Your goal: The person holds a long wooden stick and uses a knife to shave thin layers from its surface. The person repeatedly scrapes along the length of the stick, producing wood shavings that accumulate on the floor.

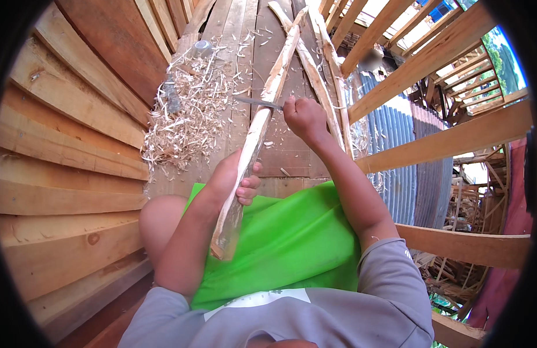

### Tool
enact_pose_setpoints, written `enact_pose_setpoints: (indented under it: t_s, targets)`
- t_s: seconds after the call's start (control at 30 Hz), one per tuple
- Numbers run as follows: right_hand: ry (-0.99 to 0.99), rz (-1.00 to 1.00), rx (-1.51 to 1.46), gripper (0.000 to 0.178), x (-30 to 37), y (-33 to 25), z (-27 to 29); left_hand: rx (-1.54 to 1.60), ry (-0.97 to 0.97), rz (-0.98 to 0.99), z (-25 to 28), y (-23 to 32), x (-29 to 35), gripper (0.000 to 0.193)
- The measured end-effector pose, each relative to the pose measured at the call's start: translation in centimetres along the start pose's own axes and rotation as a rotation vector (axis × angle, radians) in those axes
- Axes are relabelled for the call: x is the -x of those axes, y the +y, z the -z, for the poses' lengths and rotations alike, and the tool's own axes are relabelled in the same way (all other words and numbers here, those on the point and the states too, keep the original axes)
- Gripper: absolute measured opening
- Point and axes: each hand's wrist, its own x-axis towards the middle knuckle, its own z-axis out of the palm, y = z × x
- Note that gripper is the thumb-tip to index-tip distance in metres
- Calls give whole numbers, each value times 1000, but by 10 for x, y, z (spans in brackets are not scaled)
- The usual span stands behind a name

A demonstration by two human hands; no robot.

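Note:
A long, pale, partly stripped wooden pole [258,129] slants from my lap up to the far end of the plank floor. My left hand [245,184] is closed round its near part, fingers showing on the right side. In my right hand [305,118] is a knife [257,102], gripped by its handle, which my fist hides. The blade points left and lies across the pole, touching or just above it. Bright green cloth [280,226] covers my lap beneath the pole's near end.
Two more stripped poles [319,81] lie beyond on the plank floor [236,69]. Curled wood shavings [190,116] are heaped at the left, with a clear plastic cup [203,49] among them. A plank wall [71,174] rises on the left, a wooden railing [437,136] on the right.

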Motion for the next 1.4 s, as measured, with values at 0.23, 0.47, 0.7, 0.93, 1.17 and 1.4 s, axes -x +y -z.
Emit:
enact_pose_setpoints:
  t_s: [0.23, 0.47, 0.7, 0.93, 1.17, 1.4]
  targets:
    - [31, -28, 12, 55, 7, -16, 1, 12, -88, 34, 8, 3, 7, 49]
    - [-192, 110, 93, 55, 24, -40, 4, -8, -66, 36, 13, 8, 5, 49]
    - [-95, 51, 76, 56, 16, -31, -2, -26, -90, 30, 17, 14, -1, 50]
    - [28, -105, -103, 60, 3, -8, -10, -61, -33, 4, 8, 7, 3, 50]
    - [73, -68, -86, 59, -15, 29, -23, -138, 118, -37, -10, -5, 1, 51]
    - [-132, 68, -5, 57, -12, 10, -9, -136, 76, -28, 0, -2, 15, 51]
